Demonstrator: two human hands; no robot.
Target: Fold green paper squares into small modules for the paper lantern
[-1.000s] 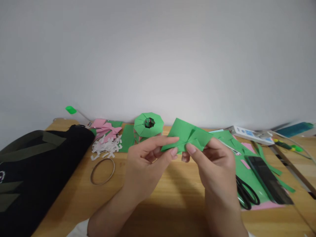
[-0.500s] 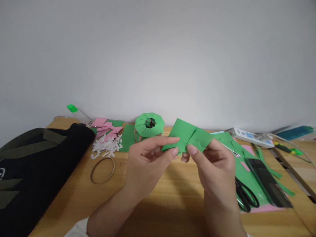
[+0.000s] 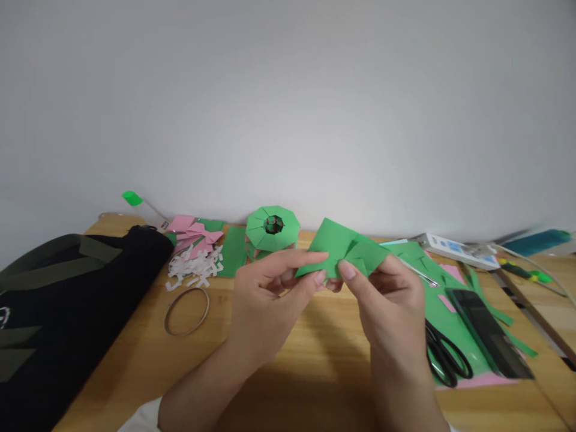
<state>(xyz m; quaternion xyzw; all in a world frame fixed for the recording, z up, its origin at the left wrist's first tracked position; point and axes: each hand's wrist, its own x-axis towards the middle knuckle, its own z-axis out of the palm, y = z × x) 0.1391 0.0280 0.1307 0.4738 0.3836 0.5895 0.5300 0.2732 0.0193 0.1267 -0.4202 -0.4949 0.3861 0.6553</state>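
A folded piece of green paper [image 3: 335, 240] is held up above the table between both hands. My left hand [image 3: 270, 300] pinches its left lower edge between thumb and forefinger. On the other side, my right hand [image 3: 389, 300] grips the right part, its thumb pressing on the lower fold near the middle. Creased flaps show on the paper's right half; my fingers hide parts of its lower edge and right end. Behind my left hand stands a round folded-paper piece [image 3: 256, 234], green on top with some pink below and a dark hole in its centre.
Pink paper pieces [image 3: 184, 225] and white paper scraps [image 3: 195, 267] lie at the left, near a roll of tape [image 3: 170, 315] and a black bag [image 3: 90, 300]. At the right are black-handled scissors [image 3: 450, 360], a phone [image 3: 483, 327], green sheets [image 3: 463, 336] and a power strip [image 3: 459, 249].
My right hand has shifted slightly to the left, its thumb sliding along the paper's fold. The paper's right flap has tilted a little; my left hand has barely moved.
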